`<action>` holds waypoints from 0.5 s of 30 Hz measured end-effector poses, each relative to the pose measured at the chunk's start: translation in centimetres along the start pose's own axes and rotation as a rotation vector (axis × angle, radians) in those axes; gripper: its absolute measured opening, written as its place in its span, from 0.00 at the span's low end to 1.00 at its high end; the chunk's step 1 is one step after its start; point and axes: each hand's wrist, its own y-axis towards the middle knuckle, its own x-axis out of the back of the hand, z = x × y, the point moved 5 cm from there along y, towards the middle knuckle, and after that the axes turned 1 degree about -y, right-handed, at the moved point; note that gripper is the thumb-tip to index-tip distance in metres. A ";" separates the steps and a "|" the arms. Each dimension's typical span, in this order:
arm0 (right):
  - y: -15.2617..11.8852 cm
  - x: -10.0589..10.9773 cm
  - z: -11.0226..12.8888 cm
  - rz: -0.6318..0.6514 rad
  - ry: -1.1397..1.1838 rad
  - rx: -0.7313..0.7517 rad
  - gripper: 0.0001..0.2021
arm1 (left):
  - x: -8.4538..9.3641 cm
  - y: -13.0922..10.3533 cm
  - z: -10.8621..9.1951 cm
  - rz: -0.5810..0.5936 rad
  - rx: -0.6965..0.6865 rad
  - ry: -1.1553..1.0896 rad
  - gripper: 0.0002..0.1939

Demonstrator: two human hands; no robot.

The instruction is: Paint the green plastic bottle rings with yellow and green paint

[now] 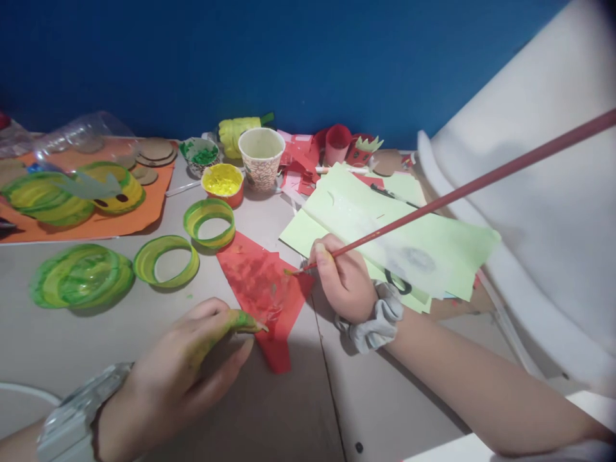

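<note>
My right hand pinches a long paintbrush with a dark red handle near its ferrule. Its bristles, with yellow-green paint on them, are over a piece of red paper that has wet-looking smears. Green paint marks the index finger of my left hand, which hovers at the lower left edge of that paper. The left fingers are bent and apart, and nothing shows between them. Two green-and-yellow painted rings, a nearer ring and a farther ring, lie beyond the left hand.
Cups of green paint and yellow paint stand beside a patterned paper cup. Light green paper sheets lie on the right, with scissors partly under them. Painted clear plastic pieces are at the left. A blue wall rises behind.
</note>
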 end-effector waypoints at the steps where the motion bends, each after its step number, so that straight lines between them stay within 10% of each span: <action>1: 0.0 0.0 -0.1 0.000 0.001 -0.002 0.13 | 0.0 0.0 0.0 0.008 0.008 -0.006 0.06; 15: 0.0 -0.2 -0.5 -0.050 0.102 0.014 0.12 | -0.1 0.0 0.3 0.085 0.090 -0.060 0.08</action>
